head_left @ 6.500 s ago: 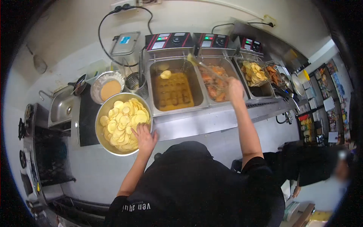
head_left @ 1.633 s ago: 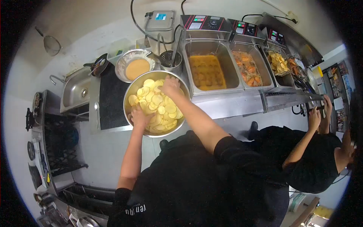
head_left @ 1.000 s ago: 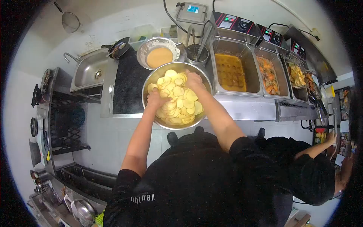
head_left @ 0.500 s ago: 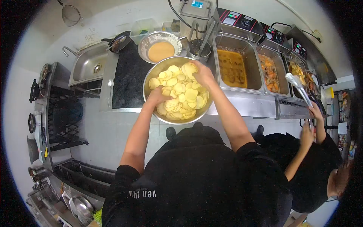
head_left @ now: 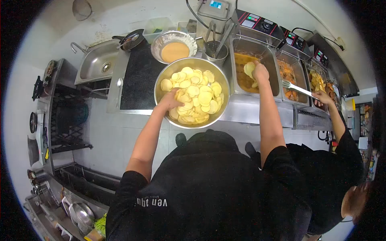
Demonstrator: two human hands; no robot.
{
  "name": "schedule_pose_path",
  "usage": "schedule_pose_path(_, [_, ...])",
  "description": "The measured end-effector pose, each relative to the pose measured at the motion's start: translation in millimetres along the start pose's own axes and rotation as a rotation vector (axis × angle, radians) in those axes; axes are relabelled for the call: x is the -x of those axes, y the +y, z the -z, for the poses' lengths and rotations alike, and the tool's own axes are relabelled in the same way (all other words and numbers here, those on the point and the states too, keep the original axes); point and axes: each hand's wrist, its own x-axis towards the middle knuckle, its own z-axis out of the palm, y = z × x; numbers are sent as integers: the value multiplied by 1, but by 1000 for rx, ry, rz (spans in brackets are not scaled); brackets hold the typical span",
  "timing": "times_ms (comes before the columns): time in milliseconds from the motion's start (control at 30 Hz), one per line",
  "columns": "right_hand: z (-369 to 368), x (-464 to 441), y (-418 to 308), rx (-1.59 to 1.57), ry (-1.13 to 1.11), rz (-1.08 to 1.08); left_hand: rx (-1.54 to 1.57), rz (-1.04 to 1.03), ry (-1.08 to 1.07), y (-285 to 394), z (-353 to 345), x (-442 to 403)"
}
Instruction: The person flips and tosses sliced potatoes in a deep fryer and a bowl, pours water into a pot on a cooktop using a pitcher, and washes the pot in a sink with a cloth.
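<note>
1. Head view: the big steel bowl (head_left: 224,80) is full of thin potato slices (head_left: 194,94).
2. The left hand (head_left: 171,101) is in the left side of the big steel bowl, fingers bent on the slices; I can't tell if it grips any.
3. The right hand (head_left: 260,73), right of the big steel bowl, pinches a few slices over a fryer (head_left: 270,64).
4. Behind the big steel bowl is a mixing bowl (head_left: 155,50).
5. Far right of the big steel bowl, another person's hand (head_left: 322,98) holds tongs (head_left: 299,87).

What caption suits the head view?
Right hand with potato slices at the leftmost fryer; left hand on more slices in the steel bowl.
</note>
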Motion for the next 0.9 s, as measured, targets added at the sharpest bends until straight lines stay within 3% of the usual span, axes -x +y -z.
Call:
schedule_pose_path(133, [-17, -6, -9, -15, 8, -30, 1, -37, 49, -1, 0, 1])
schedule_pose_path(200, [8, 18, -37, -18, 216, 81, -13, -51, 52, 1, 0, 2])
schedule_pose_path(233, [19, 34, -55, -20, 206, 83, -30, -76, 48, -1, 1, 2])
schedule_pose_path(300, [31, 66, -89, -36, 253, 297, -27, -109, 26, -7, 0, 0])
schedule_pose_path(367, [-25, 85, -106, -210, 57, 397, -130, -90, -44, 1, 4, 3])
schedule_pose_path(400, [22, 128, -148, -196, -361, 277, -129, -93, -47, 0, 3, 3])
schedule_pose_path(467, [-28, 160, -165, -123, -537, 436, -248, -103, -123, -3, 3, 2])
schedule_pose_path(533, [-22, 199, -193, 36, -557, 454, -229, -101, -140, -3, 7, 1])
schedule_pose_path(600, [-57, 210, -201, 70, -407, 627, -213, -108, -176, -7, 5, 0])
schedule_pose_path(633, [-63, 211, -206, 72, -398, 600, -159, -123, -143, -12, 6, -4])
schedule_pose_path(700, [-68, 207, -210, -21, -373, 627, -110, -172, -127, -14, 6, -13])
schedule_pose_path(767, [-66, 204, -210, -36, -340, 584, 166, -56, -139, -14, 8, -14])
schedule_pose_path(900, [-72, 210, -206, -201, -313, 554, 255, -7, -263, 3, 17, -3])
